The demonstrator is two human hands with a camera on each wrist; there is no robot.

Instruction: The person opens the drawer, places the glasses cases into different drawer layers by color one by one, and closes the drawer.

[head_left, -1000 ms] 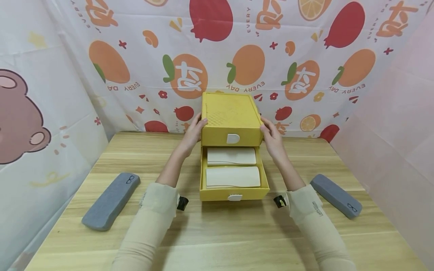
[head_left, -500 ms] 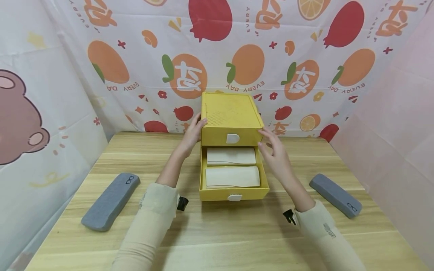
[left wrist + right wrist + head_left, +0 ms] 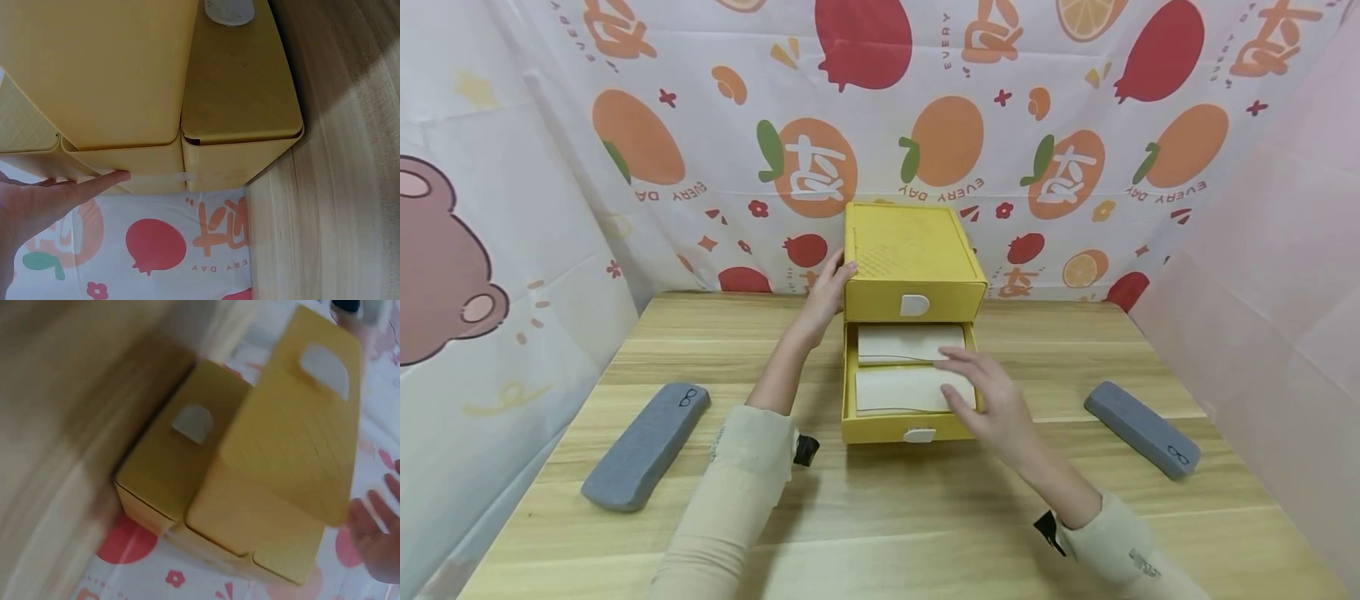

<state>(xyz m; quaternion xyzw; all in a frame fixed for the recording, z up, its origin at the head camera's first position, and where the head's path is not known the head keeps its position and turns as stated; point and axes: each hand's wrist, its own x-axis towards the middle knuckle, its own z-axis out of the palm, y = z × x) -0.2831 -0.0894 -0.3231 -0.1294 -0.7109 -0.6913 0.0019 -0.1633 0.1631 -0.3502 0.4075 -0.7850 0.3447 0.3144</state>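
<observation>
I see the yellow drawer box [image 3: 917,237] at the middle of the tabletop's [image 3: 880,525] back edge, its bottom drawer [image 3: 880,431] sticking out with two white things [image 3: 891,393] inside. The left hand [image 3: 823,298] rests straight fingers on the box's left side, not clenched. The right hand [image 3: 996,410], loose and grasping nothing, is over the drawer. One grey case [image 3: 643,450] lies near the left edge, another grey case [image 3: 1142,429] near the right.

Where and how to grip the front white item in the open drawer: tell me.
Pinch the front white item by its long edges, probably from straight above: it lies crosswise in the open drawer, whose walls surround it, leaving the top open.
</observation>
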